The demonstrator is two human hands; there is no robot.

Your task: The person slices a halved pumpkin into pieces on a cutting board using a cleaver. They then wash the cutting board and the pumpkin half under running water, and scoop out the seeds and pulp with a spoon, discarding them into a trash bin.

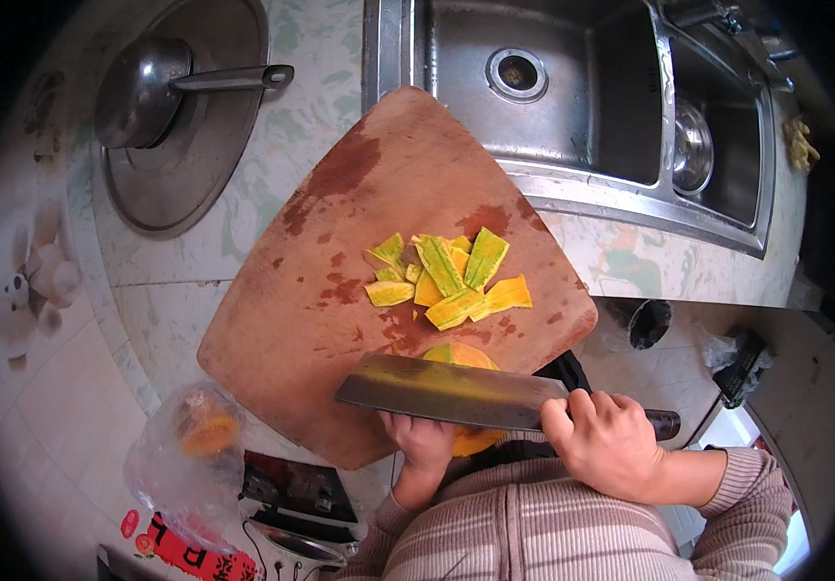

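Observation:
A wooden cutting board with dark wet patches lies at an angle on the counter before me. My right hand is closed around the handle of a cleaver, whose wide blade lies over a piece of pumpkin at the board's near edge. My left hand is against the pumpkin, its fingers partly hidden under the blade; the blade also covers the middle of the pumpkin. Several green and yellow strips of pumpkin peel are heaped on the board, beyond the blade.
A double steel sink is set in the counter at the upper right, a metal bowl in its smaller basin. At upper left a steel ladle or pan rests on a large round lid. Plastic-wrapped pumpkin sits at lower left.

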